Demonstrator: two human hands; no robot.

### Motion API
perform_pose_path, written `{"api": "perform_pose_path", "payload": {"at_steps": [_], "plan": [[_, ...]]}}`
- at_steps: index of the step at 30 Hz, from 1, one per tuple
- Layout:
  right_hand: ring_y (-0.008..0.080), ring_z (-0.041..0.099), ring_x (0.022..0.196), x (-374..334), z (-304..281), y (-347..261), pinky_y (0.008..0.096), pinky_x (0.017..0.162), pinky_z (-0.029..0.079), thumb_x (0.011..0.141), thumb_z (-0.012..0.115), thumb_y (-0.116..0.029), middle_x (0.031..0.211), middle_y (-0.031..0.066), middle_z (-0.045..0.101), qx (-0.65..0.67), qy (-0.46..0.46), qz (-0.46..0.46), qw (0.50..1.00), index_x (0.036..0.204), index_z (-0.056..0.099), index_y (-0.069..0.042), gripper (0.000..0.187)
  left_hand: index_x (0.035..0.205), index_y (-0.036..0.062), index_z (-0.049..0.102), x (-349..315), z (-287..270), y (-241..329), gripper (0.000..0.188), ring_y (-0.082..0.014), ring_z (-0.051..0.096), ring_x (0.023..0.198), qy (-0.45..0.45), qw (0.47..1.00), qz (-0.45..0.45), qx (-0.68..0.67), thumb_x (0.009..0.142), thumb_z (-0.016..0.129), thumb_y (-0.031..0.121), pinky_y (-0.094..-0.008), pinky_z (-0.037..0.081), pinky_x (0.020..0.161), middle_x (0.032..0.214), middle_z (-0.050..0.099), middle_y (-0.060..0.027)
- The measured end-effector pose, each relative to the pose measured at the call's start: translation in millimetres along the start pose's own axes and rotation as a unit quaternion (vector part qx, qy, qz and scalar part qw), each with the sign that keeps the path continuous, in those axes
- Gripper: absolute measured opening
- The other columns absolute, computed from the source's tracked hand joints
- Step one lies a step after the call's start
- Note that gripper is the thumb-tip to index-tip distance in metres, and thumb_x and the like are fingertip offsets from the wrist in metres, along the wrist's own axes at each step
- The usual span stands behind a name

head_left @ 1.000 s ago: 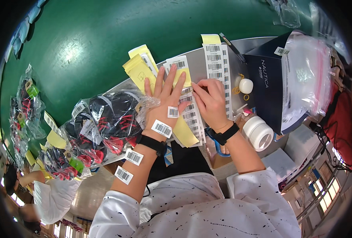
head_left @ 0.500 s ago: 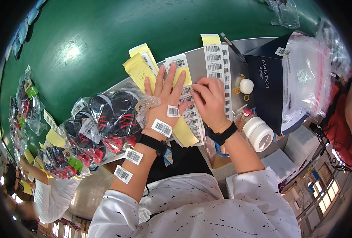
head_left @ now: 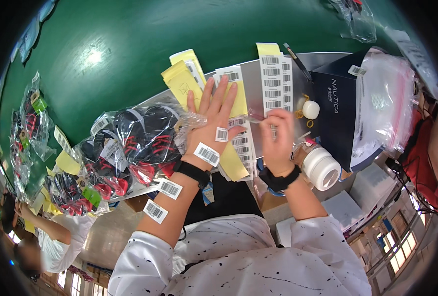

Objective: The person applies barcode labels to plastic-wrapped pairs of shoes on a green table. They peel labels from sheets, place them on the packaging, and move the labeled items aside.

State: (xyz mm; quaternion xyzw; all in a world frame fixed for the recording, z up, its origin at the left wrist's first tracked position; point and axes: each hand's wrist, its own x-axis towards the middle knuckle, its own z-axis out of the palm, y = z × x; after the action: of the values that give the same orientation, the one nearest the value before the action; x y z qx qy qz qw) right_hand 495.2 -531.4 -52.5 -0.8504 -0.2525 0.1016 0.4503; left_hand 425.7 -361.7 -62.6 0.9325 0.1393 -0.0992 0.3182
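My left hand lies flat with fingers spread over the barcode label sheets and the yellow backing paper. Several barcode stickers are stuck along the back of this hand and forearm. Just to the right, my right hand is raised with its fingertips pinched on a small strip, blurred and partly see-through. Bagged dark shoes with red laces sit against my left wrist, the plastic reaching up to the hand. Another label strip lies beyond my right hand.
Yellow slips lie ahead of my left hand. To the right are a pen, a white round case, rubber bands, a white-lidded jar, a dark box lid and clear bags. A co-worker's arm shows at left.
My right hand has lifted off the label sheet and moved right, carrying the small strip. My left hand has stayed pressed on the sheets. The view has shifted slightly.
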Motion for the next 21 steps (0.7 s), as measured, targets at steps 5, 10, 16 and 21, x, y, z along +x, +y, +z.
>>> {"api": "perform_pose_path", "payload": {"at_steps": [5,10,16,21], "plan": [[0.0137,0.057,0.101,25,-27,-28,0.0282,0.092,0.045,0.093,0.06,-0.001,0.109,0.0068,0.061,0.277,0.094,0.262,0.919,0.095,0.06,0.001,0.003,0.152,0.0188,0.032,-9,-11,13,0.098,-0.0327,0.019,0.148,0.014,0.999,0.025,-0.032,0.069,0.08,0.039,-0.0576,0.013,0.118,0.16,0.025,-0.0099],[0.0129,0.058,0.105,64,-29,-62,0.0266,0.091,0.046,0.09,0.062,-0.002,0.121,0.0102,0.062,0.347,-0.014,0.269,0.898,0.107,0.063,0.002,0.017,0.133,-0.0001,0.048,-59,-24,38,0.068,-0.0335,0.047,0.13,-0.034,0.974,0.13,-0.182,0.073,0.077,0.016,-0.0458,0.041,0.107,0.14,0.049,-0.0179],[0.0122,0.058,0.092,58,34,-93,0.0284,0.076,0.049,0.085,0.072,-0.01,0.102,0.0084,0.061,0.176,-0.066,0.208,0.96,0.13,0.051,-0.003,0.05,0.098,0.0016,0.066,-90,-89,-22,0.022,-0.0309,0.069,0.091,0.132,0.957,0.146,-0.215,0.077,0.067,-0.001,-0.0414,0.056,0.08,0.101,0.07,-0.0134],[0.0112,0.057,0.073,45,64,-101,0.0274,0.066,0.049,0.081,0.075,-0.008,0.079,0.0059,0.06,0.034,-0.116,0.175,0.977,0.147,0.034,-0.006,0.077,0.099,0.0011,0.065,-25,-122,-88,0.018,-0.0348,0.063,0.09,0.106,0.991,0.074,-0.029,0.083,0.069,0.007,-0.0405,0.05,0.08,0.095,0.066,-0.0142]]}}
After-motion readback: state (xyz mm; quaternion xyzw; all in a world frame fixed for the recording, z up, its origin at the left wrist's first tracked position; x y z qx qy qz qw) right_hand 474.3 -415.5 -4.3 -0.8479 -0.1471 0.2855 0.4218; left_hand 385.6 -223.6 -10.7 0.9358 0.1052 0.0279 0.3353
